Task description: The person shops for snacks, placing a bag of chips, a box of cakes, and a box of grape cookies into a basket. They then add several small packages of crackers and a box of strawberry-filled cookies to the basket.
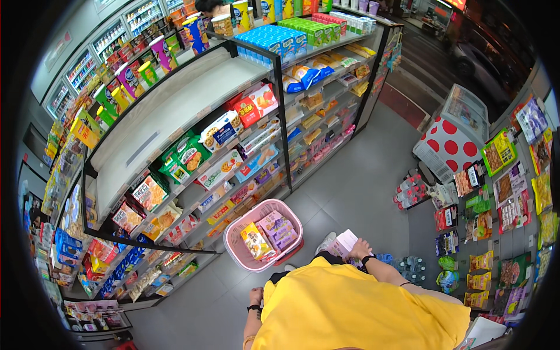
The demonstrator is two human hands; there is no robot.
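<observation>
In one pink basket (231, 244), one yellow package (255, 241) is placed toward the left rim, printed purple packaging (279, 230) toward the right. Whether the left hand (256, 295) is clenched cannot be told; one pale package (345, 239) is grasped by the right hand (361, 249).

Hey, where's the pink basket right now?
In the head view, the pink basket sits just left of centre on the floor, between the shelf and the person, beyond the left hand.
</observation>
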